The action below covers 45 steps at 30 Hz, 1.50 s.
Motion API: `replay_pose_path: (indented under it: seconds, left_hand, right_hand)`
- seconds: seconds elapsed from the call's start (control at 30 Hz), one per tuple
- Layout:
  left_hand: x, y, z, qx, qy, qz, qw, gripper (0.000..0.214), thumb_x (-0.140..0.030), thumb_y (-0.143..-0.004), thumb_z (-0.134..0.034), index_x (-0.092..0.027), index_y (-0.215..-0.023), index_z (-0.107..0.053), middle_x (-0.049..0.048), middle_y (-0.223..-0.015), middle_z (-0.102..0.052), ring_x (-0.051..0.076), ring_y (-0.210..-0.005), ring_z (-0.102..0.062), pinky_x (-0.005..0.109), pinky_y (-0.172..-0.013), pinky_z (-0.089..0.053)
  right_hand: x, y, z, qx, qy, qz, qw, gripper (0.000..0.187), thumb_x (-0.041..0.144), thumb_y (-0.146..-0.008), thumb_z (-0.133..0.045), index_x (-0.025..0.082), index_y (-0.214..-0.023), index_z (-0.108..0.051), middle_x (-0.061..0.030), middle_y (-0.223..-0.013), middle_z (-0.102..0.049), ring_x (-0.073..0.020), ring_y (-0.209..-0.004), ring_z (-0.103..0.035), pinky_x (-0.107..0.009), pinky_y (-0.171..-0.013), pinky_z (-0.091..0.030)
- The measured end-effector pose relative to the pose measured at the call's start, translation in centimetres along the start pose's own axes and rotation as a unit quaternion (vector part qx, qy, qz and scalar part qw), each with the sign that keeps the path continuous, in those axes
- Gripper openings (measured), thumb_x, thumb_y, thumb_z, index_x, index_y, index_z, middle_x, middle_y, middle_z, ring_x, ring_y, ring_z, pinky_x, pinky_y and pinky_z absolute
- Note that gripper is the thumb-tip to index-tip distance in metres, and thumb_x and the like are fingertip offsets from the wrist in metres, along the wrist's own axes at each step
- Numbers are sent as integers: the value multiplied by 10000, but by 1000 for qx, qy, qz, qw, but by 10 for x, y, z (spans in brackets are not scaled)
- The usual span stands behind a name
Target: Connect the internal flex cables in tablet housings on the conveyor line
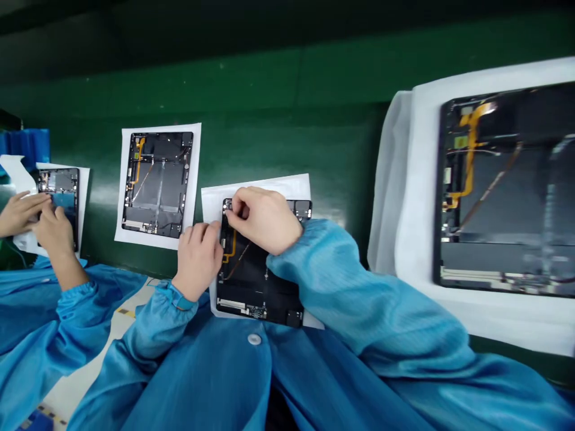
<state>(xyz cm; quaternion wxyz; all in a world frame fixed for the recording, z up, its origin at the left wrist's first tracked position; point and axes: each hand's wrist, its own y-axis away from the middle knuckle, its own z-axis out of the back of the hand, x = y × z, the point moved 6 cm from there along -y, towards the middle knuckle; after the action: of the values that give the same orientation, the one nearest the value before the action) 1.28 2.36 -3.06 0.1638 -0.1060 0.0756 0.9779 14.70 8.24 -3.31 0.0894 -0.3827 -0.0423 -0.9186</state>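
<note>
An opened tablet (283,293) lies in front of me with its black inside facing up, on a white foam sheet (256,184). An orange flex cable (230,248) runs along its left side. My left hand (197,257) is curled with its fingers together, gripping the tablet's left edge. Over the tablet's upper left corner, my right hand (265,220) is closed, thumb and index finger pinched. What sits in that pinch, if anything, is too small to make out. My right hand and sleeve cover part of the tablet's upper middle and right side.
Another opened tablet (155,185) lies on white foam to the left. A larger-looking one (503,209) rests on stacked foam (417,239) at the right. Far left, a co-worker's hands (54,230) touch a tablet (67,179). The bench (269,137) is green.
</note>
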Motion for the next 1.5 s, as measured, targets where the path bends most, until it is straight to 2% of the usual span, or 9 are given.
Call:
replay_pose_path:
  seconds: [0.07, 0.17, 0.3, 0.47, 0.8, 1.07, 1.17, 1.3, 1.5]
  left_hand:
    - [2, -7, -3, 35, 52, -14, 998, 268, -162, -937, -445, -174, -1156, -600, 87, -974, -632, 238, -949, -574, 362, -864, -447]
    - [7, -16, -2, 41, 100, -7, 994, 173, -195, -932, -487, -171, -1058, -602, 57, -882, -622, 218, -894, -578, 342, -838, -449]
    - [10, -26, 1, 61, 128, 6, 990, 59, -192, -899, -542, -176, -941, -580, 39, -829, -596, 208, -847, -561, 328, -782, -438]
    - [9, -31, 7, 97, 151, 17, 984, 70, -157, -866, -557, -181, -932, -552, 36, -857, -570, 205, -862, -546, 321, -767, -438]
    - [7, -34, 8, 108, 141, 33, 984, 90, -121, -839, -560, -182, -903, -543, 37, -849, -566, 209, -843, -546, 331, -755, -438]
    - [4, -53, 13, 186, 123, 37, 974, 73, -130, -811, -622, -190, -775, -601, -26, -677, -562, 152, -659, -532, 280, -651, -392]
    - [0, -57, 17, 196, 66, 4, 978, 64, -147, -833, -626, -185, -781, -626, -2, -743, -593, 170, -724, -568, 289, -665, -402]
    - [-11, -62, 20, 190, -1, -81, 978, 111, -152, -895, -576, -173, -830, -663, 41, -853, -608, 204, -858, -598, 312, -745, -442]
    - [-23, -73, 17, 226, -30, -210, 951, 147, -153, -923, -567, -146, -835, -685, 59, -892, -613, 204, -920, -585, 324, -846, -458]
  right_hand:
    - [-4, 2, 1, 27, -61, -3, 998, 167, 141, -751, -609, 223, -686, -480, 43, -610, -552, -129, -578, -532, -267, -639, -398]
    - [-8, 5, -1, 70, -108, -9, 992, 165, 94, -715, -619, 216, -772, -524, 52, -668, -605, -115, -588, -565, -246, -643, -418]
    - [-7, 8, -6, 109, -71, 12, 991, 188, 57, -704, -659, 197, -814, -598, 25, -750, -652, -123, -651, -582, -254, -681, -426]
    - [-3, 6, -13, 135, -61, 29, 988, 169, 43, -745, -640, 194, -820, -631, 18, -752, -653, -124, -666, -575, -256, -691, -424]
    - [3, 9, -17, 118, -32, 83, 989, 182, 41, -780, -578, 189, -840, -665, -30, -835, -677, -178, -787, -600, -305, -764, -458]
    - [6, 51, -5, 34, 78, 132, 988, 263, 131, -944, -488, 186, -865, -733, -92, -902, -693, -225, -841, -574, -360, -788, -498]
    - [5, 65, -2, 4, 101, 117, 988, 260, 125, -948, -491, 172, -954, -747, -99, -922, -702, -235, -852, -579, -374, -789, -507]
    - [-1, 76, -2, -11, 86, 87, 992, 279, 135, -957, -481, 161, -1067, -737, -112, -930, -702, -249, -863, -582, -399, -781, -506]
    - [-5, 78, -1, -37, 100, 80, 991, 259, 121, -946, -495, 185, -1020, -735, -96, -915, -703, -238, -838, -574, -388, -769, -489]
